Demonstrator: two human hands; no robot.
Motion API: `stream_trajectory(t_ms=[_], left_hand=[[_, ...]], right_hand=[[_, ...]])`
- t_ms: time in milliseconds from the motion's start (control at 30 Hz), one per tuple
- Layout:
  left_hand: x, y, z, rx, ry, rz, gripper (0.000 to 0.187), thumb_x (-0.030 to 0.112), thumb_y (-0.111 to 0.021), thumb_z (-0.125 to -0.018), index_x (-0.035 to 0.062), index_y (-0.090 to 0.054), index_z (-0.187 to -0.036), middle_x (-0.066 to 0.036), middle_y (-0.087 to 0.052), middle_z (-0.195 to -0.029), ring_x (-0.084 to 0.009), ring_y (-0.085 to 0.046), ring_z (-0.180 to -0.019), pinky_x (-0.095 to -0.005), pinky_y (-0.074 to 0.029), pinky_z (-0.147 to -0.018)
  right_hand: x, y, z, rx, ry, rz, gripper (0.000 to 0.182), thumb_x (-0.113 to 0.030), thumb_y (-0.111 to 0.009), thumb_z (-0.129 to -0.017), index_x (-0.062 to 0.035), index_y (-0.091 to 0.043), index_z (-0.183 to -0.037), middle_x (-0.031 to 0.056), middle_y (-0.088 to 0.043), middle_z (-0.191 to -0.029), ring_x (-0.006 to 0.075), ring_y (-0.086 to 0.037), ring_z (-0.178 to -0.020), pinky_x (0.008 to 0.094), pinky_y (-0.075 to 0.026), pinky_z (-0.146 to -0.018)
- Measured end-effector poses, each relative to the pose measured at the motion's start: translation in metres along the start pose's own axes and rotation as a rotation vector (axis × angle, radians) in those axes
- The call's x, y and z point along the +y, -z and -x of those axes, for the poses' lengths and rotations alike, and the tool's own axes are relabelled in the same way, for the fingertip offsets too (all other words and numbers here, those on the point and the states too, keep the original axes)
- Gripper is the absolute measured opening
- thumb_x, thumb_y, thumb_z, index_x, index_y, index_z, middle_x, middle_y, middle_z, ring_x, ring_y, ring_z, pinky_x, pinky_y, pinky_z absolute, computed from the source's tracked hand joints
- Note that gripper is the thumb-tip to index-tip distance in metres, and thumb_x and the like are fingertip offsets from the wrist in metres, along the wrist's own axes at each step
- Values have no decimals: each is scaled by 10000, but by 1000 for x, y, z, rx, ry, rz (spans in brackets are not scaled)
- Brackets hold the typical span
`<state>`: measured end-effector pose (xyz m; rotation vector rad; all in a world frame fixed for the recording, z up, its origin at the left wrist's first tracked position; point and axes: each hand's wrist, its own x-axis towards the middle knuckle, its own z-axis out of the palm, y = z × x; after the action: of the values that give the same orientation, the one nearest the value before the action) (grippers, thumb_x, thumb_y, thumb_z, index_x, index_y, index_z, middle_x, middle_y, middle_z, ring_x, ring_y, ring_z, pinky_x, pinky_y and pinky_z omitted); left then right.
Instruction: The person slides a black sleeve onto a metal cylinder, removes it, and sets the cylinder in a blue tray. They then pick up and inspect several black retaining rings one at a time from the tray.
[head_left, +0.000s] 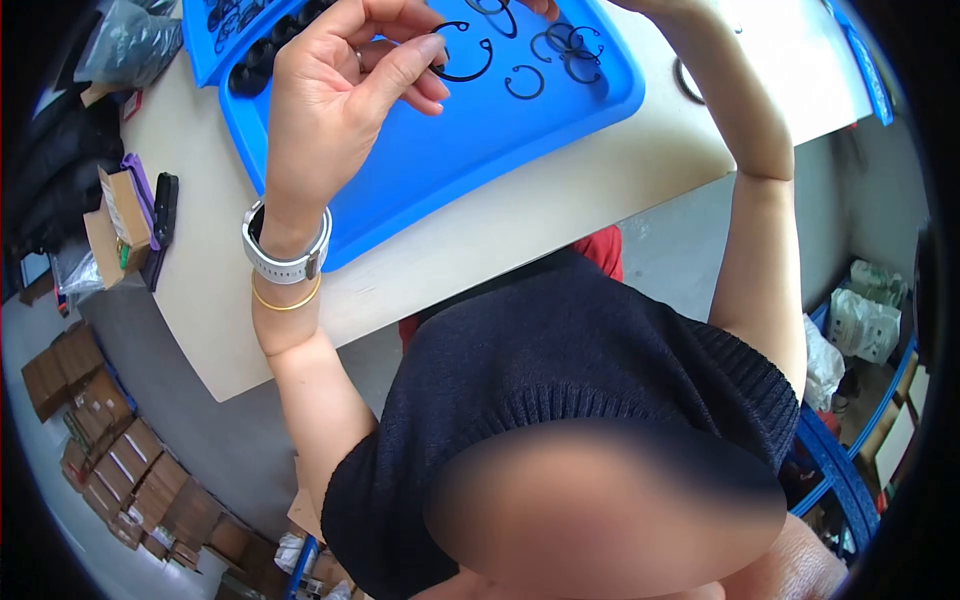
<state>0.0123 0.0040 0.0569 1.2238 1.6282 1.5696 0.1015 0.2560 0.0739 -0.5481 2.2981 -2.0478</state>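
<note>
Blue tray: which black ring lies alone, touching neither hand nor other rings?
The small ring nearest the tray's near edge, right of the big ring at the left hand's thumb; the other small rings overlap in a cluster.

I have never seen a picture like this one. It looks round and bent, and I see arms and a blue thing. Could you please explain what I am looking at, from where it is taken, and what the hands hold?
There is no machine, only a person working with two bare hands. The single picture appears strongly curved, as from a very wide lens, so straight edges look bent. It looks down on the person's dark sweater and arms.

On the pale table lies a blue tray with several black open rings, like snap rings. The left hand, with a watch at the wrist, pinches one black ring between thumb and fingers above the tray. The right hand is mostly cut off at the top edge, so what it holds cannot be told. Small cardboard boxes sit at the table's left end.
</note>
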Motion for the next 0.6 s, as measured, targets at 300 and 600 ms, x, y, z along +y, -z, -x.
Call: stream_trajectory(t_ms=[300,600], left_hand=[[21,-21,2,-115,-174,-563,134,-68,-699,-872,-9,-667,-987,-74,-712,-944,-177,-723,-851,-274,-592,-768],[-4,-34,13,35,-772,-823,236,-93,-792,-741,-19,-684,-938,-150,-730,-1053,-275,-742,-881,-323,-617,-717]], right_hand=[[17,0,42,-98,-451,531,147,-192,-720,-947,-61,-724,-1014,5,-715,-786,95,-659,-659,259,-519,-591],[17,-16,63,27,-383,41,281,-266,-756,-951,-52,-706,-1126,18,-725,-902,70,-642,-697,225,-493,-596]])
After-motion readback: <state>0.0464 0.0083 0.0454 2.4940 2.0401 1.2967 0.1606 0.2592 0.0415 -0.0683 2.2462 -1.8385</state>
